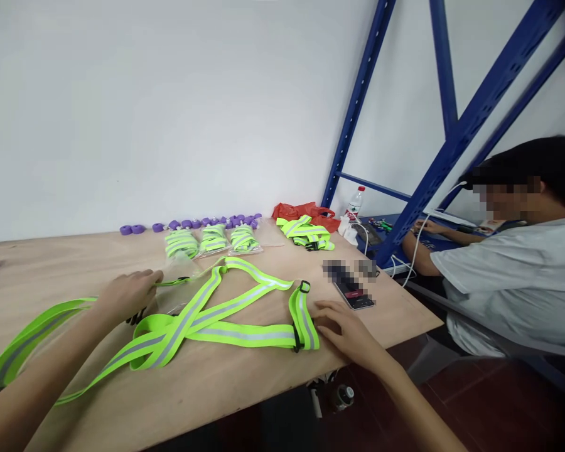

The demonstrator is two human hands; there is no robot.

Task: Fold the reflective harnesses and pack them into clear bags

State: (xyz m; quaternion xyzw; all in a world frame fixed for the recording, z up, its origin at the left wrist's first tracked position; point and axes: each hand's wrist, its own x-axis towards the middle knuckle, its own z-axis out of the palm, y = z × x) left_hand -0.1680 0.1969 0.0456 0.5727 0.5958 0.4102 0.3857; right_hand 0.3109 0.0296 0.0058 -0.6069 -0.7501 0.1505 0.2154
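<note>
A neon-yellow reflective strap harness (pixel 245 333) with grey stripes lies spread and partly crossed over itself in front of me. My left hand (pixel 132 294) is closed around a strap at its left side, and a short piece of that strap comes out past the fingertips. A black buckle shows just under this hand. At the right end stands a loop with a black slider (pixel 304 287) on top. My right hand (pixel 343 326) rests by this loop, its fingers loosely stretched; whether they touch the strap is hard to tell.
Bagged folded straps (pixel 214 240), purple rolls (pixel 187 224) and a red plastic bag (pixel 306 212) line the wall. Another strap bundle (pixel 308 233) lies before the red bag. A phone (pixel 353 292) is right. Beyond blue shelving (pixel 433 169) sits a person (pixel 522 270).
</note>
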